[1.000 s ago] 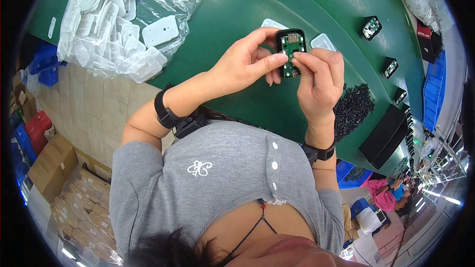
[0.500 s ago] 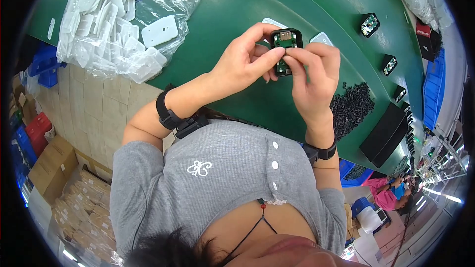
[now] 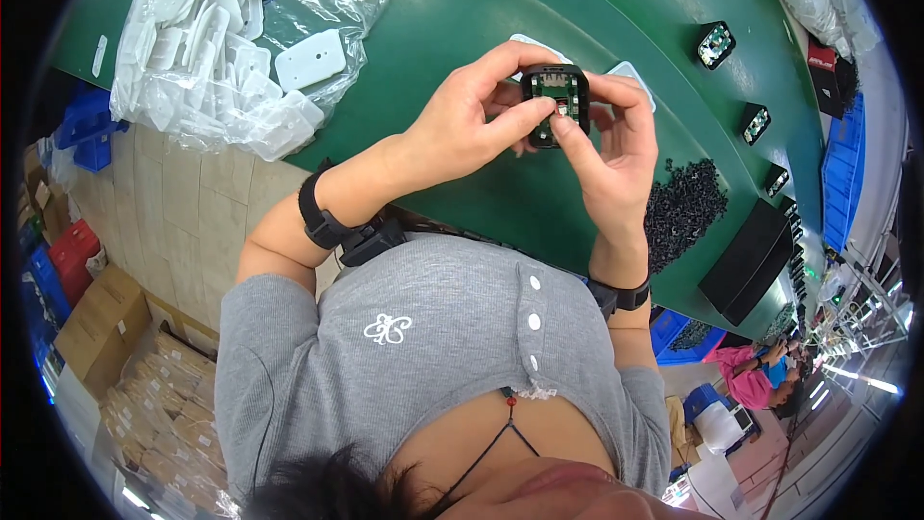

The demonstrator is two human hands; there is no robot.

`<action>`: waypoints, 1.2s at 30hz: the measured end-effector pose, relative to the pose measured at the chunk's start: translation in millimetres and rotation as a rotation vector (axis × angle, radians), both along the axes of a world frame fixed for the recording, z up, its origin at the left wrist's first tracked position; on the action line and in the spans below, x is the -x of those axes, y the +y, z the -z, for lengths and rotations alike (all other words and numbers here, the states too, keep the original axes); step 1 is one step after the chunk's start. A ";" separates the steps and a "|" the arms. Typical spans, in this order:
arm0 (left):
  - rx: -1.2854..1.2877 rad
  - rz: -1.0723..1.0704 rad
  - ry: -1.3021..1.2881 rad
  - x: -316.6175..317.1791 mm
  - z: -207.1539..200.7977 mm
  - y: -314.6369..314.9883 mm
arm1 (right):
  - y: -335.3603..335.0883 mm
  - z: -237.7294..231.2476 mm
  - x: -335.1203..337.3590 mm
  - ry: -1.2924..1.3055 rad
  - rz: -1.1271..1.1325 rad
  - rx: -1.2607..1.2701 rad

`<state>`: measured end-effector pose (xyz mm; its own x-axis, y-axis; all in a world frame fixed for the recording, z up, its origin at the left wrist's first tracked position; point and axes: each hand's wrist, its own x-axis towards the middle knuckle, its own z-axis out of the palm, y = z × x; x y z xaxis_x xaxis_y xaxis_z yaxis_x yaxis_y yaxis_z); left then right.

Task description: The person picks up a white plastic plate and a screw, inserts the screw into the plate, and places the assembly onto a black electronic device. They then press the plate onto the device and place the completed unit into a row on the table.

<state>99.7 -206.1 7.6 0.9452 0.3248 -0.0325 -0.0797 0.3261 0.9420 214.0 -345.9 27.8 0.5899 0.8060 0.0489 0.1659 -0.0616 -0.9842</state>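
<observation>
Between my hands is a small black plastic housing [image 3: 582, 101] with a green circuit board [image 3: 553, 89] inside, its open face turned up. My left hand [image 3: 489, 114] grips the housing from the left, thumb pressed on the board. From the right, my right hand [image 3: 621, 149] wraps its fingers around the other side, thumb also on the board. Both thumbs meet near the board's middle, covering part of it. A white plastic cover [image 3: 632, 82] lies on the green table just beyond my right hand, partly hidden by it. Small black parts [image 3: 685, 212] are heaped beside my right wrist.
At the left, a clear plastic bag [image 3: 217, 58] spills many white covers. Several black housings with boards, one here [image 3: 715, 45], stand in a line along the right side of the table. A black box [image 3: 746, 262] lies near the right edge. People [image 3: 756, 376] sit farther right.
My right hand has gone from pinching at the board with its fingertips to wrapping round the housing's right side, with its thumb on the board. The housing has tilted slightly.
</observation>
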 end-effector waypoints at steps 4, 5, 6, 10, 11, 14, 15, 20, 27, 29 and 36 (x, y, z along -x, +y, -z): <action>-0.038 0.003 -0.179 -4.9 -8.1 16.9 | -4.4 -7.5 -10.1 0.401 -0.047 -0.227; -0.033 0.032 -0.168 -6.0 -10.1 20.1 | -7.6 -10.3 -12.6 0.484 -0.049 -0.189; -0.027 0.066 -0.159 -7.6 -11.9 22.8 | -9.7 -12.2 -14.2 0.564 -0.046 -0.150; -0.366 0.050 -0.127 -13.7 -18.0 30.1 | -11.0 -2.0 -16.3 0.531 -0.021 -0.105; -0.380 0.025 -0.109 -14.9 -17.7 30.0 | -10.7 0.6 -17.8 0.557 -0.052 -0.109; -0.503 -0.057 -0.161 -22.7 -8.3 28.8 | -7.9 1.3 -19.9 0.615 -0.079 -0.139; -0.524 -0.089 -0.095 -24.3 -9.4 28.7 | -6.3 1.0 -21.1 0.644 -0.074 -0.171; -0.494 -0.179 0.015 -24.5 -4.3 33.0 | 2.9 -1.2 -27.0 0.285 -0.027 -0.131; -0.749 -0.225 0.018 -7.4 25.0 40.2 | 13.3 3.3 -31.0 -0.719 -0.053 0.105; -0.879 -0.259 -0.037 -5.5 29.1 37.8 | 14.0 4.4 -29.9 -0.761 -0.075 0.147; -1.185 -0.129 0.015 -7.7 31.4 30.1 | 13.5 16.6 -31.2 -0.805 -0.110 0.191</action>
<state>107.3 -176.1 -23.8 0.9053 0.2527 0.3413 -0.0344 -0.7574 0.6520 245.2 -332.4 11.2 0.3502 0.8942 0.2788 0.8291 -0.1574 -0.5365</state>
